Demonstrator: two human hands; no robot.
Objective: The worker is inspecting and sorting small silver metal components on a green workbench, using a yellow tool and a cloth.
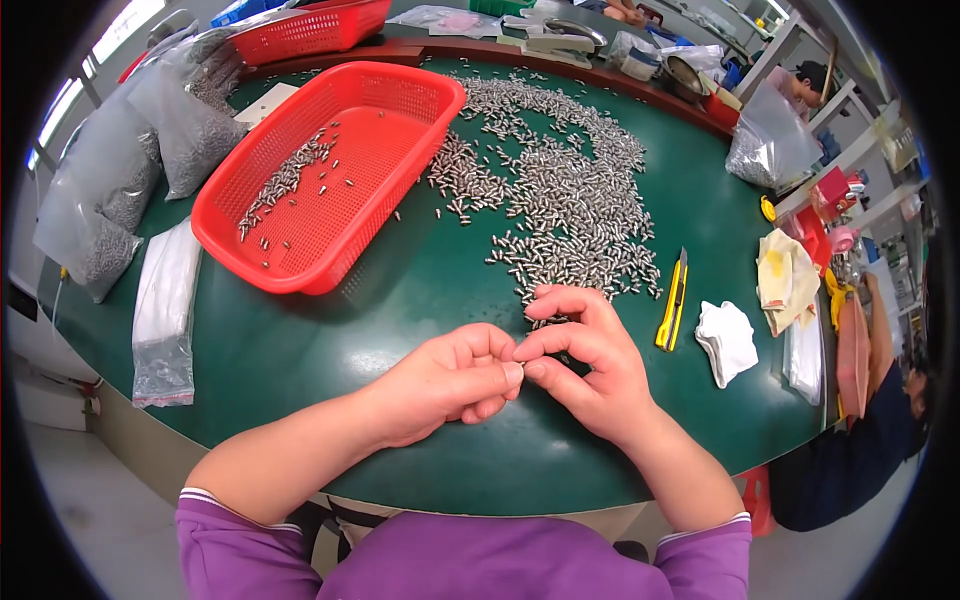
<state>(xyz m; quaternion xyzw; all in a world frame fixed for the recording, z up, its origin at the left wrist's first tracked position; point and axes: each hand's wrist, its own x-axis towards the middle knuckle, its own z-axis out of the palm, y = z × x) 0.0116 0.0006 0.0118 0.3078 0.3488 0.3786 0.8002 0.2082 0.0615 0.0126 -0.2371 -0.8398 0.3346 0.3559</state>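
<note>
Over the near middle of the green table [420, 325], my left hand [445, 385] and my right hand [590, 360] meet at the fingertips. Thumb and fingers of each are pinched together. Whatever sits between them is tiny and almost wholly covered by the fingers. Just beyond my right hand spreads a big heap of small silvery cylindrical metal parts [590, 210], a few of them partly hidden behind its fingers. A red perforated plastic basket [300, 281] stands beyond my left hand, with more such metal parts [280, 185] scattered inside along its left side.
Right of the heap lie a yellow utility knife [673, 305] and a folded white cloth [727, 342]. A yellowish cloth [786, 280] is farther right. Plastic bags filled with parts [110, 185] and a flat clear bag [167, 310] line the left. A co-worker [850, 450] is at right.
</note>
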